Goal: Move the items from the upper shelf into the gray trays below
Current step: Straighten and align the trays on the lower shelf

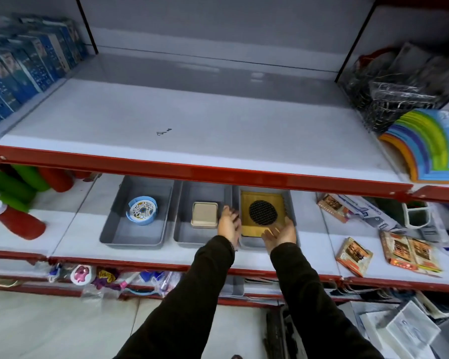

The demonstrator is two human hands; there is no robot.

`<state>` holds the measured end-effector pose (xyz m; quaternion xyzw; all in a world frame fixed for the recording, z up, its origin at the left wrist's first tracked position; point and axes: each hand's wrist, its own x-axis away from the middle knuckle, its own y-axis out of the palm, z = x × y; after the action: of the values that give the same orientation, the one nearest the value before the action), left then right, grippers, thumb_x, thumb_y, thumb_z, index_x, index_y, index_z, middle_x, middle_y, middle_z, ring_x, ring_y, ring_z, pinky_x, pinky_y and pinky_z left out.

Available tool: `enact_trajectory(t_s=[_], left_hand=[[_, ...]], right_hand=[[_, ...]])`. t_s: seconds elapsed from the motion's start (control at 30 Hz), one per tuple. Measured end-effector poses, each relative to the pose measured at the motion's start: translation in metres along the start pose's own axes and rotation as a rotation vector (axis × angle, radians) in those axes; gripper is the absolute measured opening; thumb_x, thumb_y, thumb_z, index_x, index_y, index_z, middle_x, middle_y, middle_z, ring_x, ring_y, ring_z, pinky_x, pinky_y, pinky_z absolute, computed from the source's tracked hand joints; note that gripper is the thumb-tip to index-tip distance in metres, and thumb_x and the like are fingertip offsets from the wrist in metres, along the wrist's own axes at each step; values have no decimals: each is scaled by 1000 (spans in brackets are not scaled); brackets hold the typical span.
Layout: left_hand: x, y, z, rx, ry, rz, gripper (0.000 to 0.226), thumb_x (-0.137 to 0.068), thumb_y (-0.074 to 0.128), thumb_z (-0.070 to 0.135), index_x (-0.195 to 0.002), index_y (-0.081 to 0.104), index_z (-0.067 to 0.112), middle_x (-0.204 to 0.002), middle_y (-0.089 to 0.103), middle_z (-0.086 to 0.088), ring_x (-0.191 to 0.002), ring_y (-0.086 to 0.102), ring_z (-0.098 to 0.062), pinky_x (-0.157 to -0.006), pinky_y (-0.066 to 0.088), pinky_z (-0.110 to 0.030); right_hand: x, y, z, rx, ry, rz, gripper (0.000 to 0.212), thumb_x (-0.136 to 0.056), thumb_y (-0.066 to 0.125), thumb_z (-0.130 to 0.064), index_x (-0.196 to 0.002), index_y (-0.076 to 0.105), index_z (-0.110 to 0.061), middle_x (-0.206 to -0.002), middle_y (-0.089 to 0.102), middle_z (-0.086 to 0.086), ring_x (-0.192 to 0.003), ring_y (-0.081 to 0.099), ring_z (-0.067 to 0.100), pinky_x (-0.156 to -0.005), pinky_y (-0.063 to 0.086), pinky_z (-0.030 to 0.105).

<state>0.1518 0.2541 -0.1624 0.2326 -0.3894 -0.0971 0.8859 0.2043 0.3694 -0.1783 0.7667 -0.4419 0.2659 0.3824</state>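
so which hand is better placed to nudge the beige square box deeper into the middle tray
Left. The left hand is right beside the beige square box at the middle tray; the right hand is open over the right tray, farther away.

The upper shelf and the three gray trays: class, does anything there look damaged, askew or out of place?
One flaw: a small dark chipped mark mars the upper shelf near its front middle. Each gray tray holds one item: blue round holder, beige square box, wooden board. Nothing looks spilled.
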Motion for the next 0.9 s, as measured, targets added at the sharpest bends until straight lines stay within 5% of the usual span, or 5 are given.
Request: enact_trajectory(t_s=[0.1,0.17,0.27,0.43,0.9], left_hand=[[-1,22,-21,64,-72,46,59,-104,29,41,-150,31,5,-154,38,-14,-97,55,-22,-88,43,-32],[-3,35,-35,83,-106,107,53,-102,32,43,-143,41,11,-137,49,-12,-71,41,-16,-67,35,-28],[-3,50,-48,168,-147,149,44,-101,35,42,-131,50,14,-114,51,0,-101,56,-22,-97,44,-35],[-11,66,-51,263,-207,277,62,-101,36,45,-153,24,14,-155,34,-14,-145,32,-31,-118,28,-42],[-46,55,-59,286,-243,325,66,-99,31,50,-155,22,14,-161,26,-12,-150,21,-30,-125,18,-43]], right_hand=[[-7,-16,-12,-155,53,27,58,-96,45,-45,-141,43,-9,-113,57,16,-103,57,29,-104,43,38],[-11,-23,-18,-177,65,15,46,-97,42,-43,-130,52,-13,-101,63,15,-90,61,29,-86,52,40],[-14,-25,-24,-178,119,12,38,-98,39,-45,-120,54,-16,-100,63,16,-89,60,32,-76,51,38],[-34,-23,-21,-139,216,114,58,-89,53,-53,-129,49,-12,-122,59,19,-111,58,37,-104,45,48],[-54,-20,-20,-136,351,116,66,-95,47,-49,-143,38,-6,-152,41,13,-144,31,39,-120,24,47]])
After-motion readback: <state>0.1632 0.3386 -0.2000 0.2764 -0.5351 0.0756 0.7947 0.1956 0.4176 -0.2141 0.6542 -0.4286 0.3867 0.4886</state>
